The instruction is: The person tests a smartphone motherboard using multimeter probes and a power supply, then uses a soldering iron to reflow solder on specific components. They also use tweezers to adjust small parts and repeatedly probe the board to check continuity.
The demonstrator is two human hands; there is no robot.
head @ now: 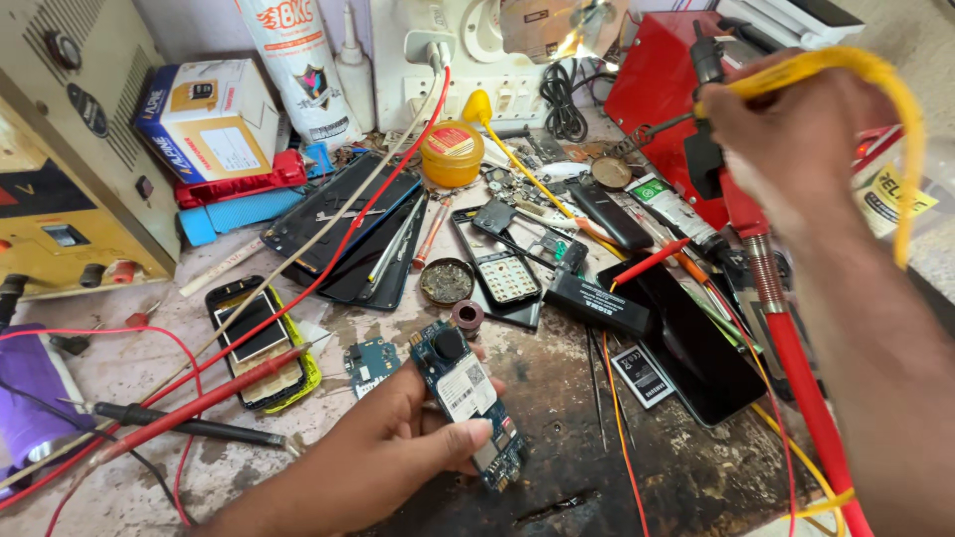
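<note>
One blue circuit board (468, 403) sits pinched between the thumb and fingers of the left hand (393, 452), held above the stained bench (557, 398). Up and to the right of the board, the right hand (796, 149) is closed around a yellow-corded tool (708, 70), probably a soldering iron. Just left of the board lies a red probe (214, 393).

The left hand (398, 438) enters from the lower middle of the frame, with the forearm going down to the bottom edge. Its palm is turned up and its thumb and fingers are curled closed in a pinch. The right hand (786, 139) is raised at the upper right of the frame, back toward the camera, fingers closed in a fist-like grip. Its forearm runs down along the right edge.
</note>
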